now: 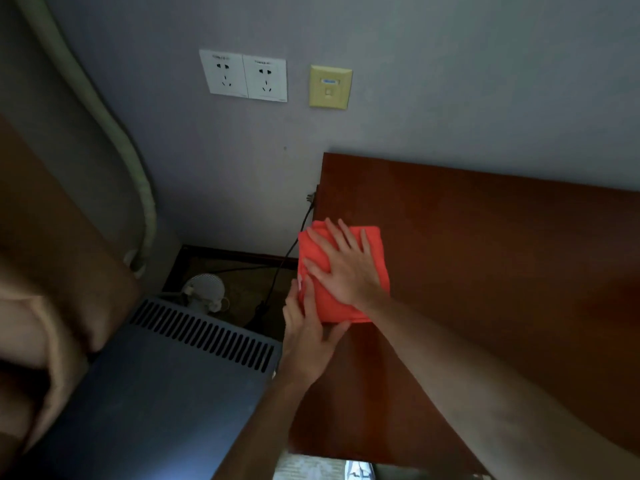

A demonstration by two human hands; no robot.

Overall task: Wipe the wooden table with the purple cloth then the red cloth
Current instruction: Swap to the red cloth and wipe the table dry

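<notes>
Fingers (pixel 341 244) of the right hand (pixel 346 268) are lying spread flat on the red cloth (pixel 375 251) at the worktop (pixel 485 254) edge, left hand (pixel 306 337) is pinching its corner.

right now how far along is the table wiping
Late stage, it seems. The purple cloth is out of view, so that pass looks finished, though the frame cannot confirm it. In hand: the red cloth, folded, lies at the left edge of the wooden table, right hand flat on top, left hand at its near corner. Left: the bare tabletop to the right.
</notes>
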